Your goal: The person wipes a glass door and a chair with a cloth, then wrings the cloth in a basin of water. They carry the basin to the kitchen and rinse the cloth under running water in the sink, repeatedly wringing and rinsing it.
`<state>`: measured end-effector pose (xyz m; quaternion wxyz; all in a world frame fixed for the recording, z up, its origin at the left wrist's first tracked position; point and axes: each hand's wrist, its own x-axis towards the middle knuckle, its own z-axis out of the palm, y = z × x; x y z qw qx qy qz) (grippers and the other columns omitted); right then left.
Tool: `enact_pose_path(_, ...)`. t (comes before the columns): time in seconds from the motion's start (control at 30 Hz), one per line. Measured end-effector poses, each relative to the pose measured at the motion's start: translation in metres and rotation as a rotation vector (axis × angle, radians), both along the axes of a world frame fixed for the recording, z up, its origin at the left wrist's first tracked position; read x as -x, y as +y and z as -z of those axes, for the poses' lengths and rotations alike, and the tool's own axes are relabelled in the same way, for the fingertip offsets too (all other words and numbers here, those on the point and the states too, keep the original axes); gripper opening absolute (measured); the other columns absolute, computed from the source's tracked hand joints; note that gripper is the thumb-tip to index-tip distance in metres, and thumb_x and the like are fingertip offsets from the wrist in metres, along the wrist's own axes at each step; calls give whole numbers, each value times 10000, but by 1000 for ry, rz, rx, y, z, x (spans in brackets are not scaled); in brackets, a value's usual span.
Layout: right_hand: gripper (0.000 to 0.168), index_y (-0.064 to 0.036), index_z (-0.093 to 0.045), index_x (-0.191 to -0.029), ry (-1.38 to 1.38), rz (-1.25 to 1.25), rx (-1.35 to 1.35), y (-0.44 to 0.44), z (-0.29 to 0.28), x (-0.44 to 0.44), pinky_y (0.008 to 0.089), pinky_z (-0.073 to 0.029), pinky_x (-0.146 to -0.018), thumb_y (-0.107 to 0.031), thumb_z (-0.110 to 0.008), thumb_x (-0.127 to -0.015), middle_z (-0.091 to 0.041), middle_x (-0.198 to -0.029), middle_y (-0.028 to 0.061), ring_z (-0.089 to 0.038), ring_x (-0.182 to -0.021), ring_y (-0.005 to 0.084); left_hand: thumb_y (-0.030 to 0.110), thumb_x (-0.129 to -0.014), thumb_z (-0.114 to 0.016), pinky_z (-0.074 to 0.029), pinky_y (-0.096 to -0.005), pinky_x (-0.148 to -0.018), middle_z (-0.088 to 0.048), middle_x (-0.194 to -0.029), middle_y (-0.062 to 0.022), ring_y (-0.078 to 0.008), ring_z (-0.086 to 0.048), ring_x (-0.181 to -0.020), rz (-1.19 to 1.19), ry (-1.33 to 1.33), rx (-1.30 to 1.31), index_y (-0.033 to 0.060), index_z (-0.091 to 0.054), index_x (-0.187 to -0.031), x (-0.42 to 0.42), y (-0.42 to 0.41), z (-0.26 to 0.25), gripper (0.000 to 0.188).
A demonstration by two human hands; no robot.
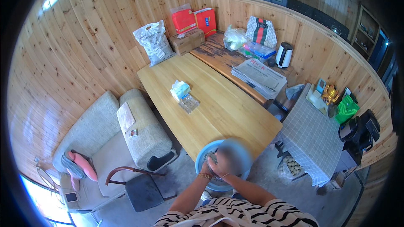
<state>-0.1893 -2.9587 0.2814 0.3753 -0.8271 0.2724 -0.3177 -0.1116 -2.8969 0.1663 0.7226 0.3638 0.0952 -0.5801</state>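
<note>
A round light-blue plastic basin (pixel 205 146) stands at the near end of the wooden table (pixel 217 101). Inside its rim, my left hand (pixel 204 168) and my right hand (pixel 218 166) are pressed close together. Between them they grip a crumpled grey cloth (pixel 210 156), of which only a part shows above the fingers. A blurred patch covers the basin's right side and part of my right hand, so what lies there is hidden. A watch or bracelet is on my left wrist and a thin band on my right.
A tissue pack (pixel 180 90) and a glass ashtray (pixel 189 103) are mid-table. Newspapers (pixel 260 77) and an electric kettle (pixel 284 55) occupy the side bench. To the left are a chair (pixel 144 192) and a grey sofa (pixel 110 154); at right, a cloth-covered table (pixel 311 135).
</note>
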Motion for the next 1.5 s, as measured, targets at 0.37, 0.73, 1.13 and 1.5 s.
enact_pose_path(0.37, 124, -59, -569, -836, 187, -22, 273, -51, 104, 21, 380, -427, -597, -161, -546, -769, -564, -755, 103, -545, -678, 238, 251, -838, -527, -476, -350, -752, -578, -996, -110, -231, -564, -870, -39, -121, -360, 26, -534, -1051, 8, 9, -24, 310)
enact_pose_path(0.73, 107, -34, -570, -804, 362, -98, 224, -65, 152, 65, 399, -415, -599, -116, -515, -762, -539, -760, 146, -533, -693, 273, 166, -630, -725, -345, -444, -950, -283, -1309, -245, -385, -376, -1148, 360, -1491, -730, 190, -379, -1289, 12, 27, -39, 745)
enact_pose_path(1.13, 271, -36, -525, -982, 308, -212, 186, -51, 129, 53, 426, -412, -728, -192, -564, -764, -514, -953, 170, -507, -872, 297, 411, -760, -566, -236, -496, -1012, -13, -1412, -235, -456, -187, -1252, 494, -1346, -786, 224, -334, -1322, 43, 17, 20, 637)
enact_pose_path(1.5, 232, -59, -556, -827, 5, -242, -458, 0, 1, 23, 351, -414, -717, -177, -677, -668, -566, -822, 111, -540, -795, 257, 805, -673, -288, -296, -495, -959, -426, -1260, -128, -326, -419, -1134, 65, 123, -101, 147, -388, -1264, 29, 6, -88, 890)
